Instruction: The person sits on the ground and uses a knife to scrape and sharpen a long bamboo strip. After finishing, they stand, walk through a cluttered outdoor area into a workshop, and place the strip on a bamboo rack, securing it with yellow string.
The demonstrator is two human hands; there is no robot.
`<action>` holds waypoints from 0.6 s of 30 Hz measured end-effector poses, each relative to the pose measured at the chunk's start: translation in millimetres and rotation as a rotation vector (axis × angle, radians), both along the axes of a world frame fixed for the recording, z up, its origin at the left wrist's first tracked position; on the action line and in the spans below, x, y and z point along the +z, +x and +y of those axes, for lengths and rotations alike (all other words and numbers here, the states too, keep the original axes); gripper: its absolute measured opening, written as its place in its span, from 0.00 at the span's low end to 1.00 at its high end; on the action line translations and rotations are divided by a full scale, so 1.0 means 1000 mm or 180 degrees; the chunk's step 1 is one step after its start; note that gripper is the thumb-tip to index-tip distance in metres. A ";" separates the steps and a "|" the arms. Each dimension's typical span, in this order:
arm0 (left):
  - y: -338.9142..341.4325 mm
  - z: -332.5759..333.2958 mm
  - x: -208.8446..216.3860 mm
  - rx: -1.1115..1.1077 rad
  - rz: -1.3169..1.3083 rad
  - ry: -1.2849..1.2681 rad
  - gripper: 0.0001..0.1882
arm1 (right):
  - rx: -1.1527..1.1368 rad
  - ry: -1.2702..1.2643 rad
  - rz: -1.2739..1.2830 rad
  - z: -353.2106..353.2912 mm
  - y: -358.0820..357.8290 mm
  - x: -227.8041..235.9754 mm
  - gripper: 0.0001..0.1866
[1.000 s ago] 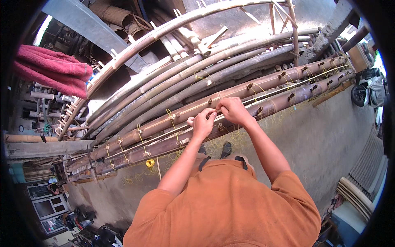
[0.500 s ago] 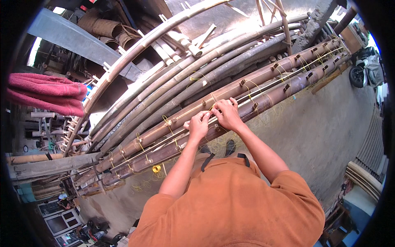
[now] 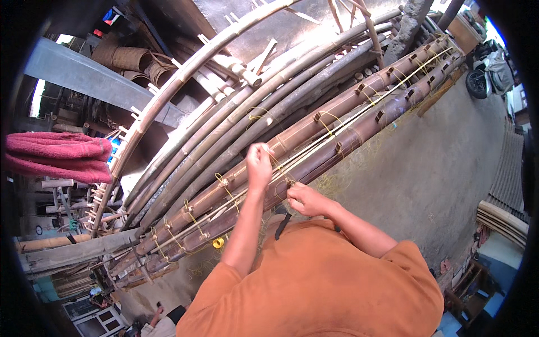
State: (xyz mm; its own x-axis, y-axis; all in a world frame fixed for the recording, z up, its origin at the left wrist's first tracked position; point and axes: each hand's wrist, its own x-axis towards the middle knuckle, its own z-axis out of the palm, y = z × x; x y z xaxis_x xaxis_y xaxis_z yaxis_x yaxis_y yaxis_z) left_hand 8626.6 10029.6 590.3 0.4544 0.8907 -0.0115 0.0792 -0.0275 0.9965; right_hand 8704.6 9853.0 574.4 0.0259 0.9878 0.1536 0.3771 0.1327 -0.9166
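Note:
Two long brown bamboo poles lie side by side before me, the far pole (image 3: 297, 130) and the near pole (image 3: 353, 136), both set with short wooden pegs (image 3: 338, 147). Thin pale bamboo strips (image 3: 304, 151) run between them. Loops of yellow cord (image 3: 190, 209) tie them at intervals. Over the far pole, my left hand (image 3: 259, 167) is closed on the cord. My right hand (image 3: 309, 200), also closed, grips the cord at the near pole's front side. A stretch of cord slants between both hands; its ends are hidden in my fingers.
Curved bamboo poles (image 3: 236, 121) are stacked beyond the work. A red towel (image 3: 59, 157) hangs at left. A yellow roll (image 3: 218, 242) and loose cord lie below the near pole. A motorcycle (image 3: 491, 76) stands far right; another person (image 3: 160, 326) is at the lower left.
My hands, close together before, have come apart: the left went up and left, the right down toward me. Cord now stretches between them. The view has shifted, and a person shows at lower left.

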 end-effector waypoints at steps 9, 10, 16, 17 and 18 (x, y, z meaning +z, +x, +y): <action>0.034 0.089 -0.039 0.0269 0.1810 0.1167 0.11 | -0.0424 -0.0322 0.0400 -0.014 -0.009 0.004 0.06; 0.017 0.087 -0.037 0.0205 0.1779 0.1142 0.12 | -0.0695 -0.0582 0.1176 -0.017 -0.013 0.002 0.07; -0.143 0.061 0.032 0.0671 0.1127 0.0486 0.16 | -0.1388 -0.0602 -0.0509 -0.020 -0.012 0.008 0.10; -0.181 0.058 0.036 0.0974 0.1130 0.0839 0.15 | -0.1220 -0.0650 -0.1107 -0.014 -0.015 0.019 0.09; -0.220 0.055 0.046 0.1191 0.1115 0.0792 0.14 | -0.1083 -0.0697 -0.1724 -0.011 -0.018 0.034 0.09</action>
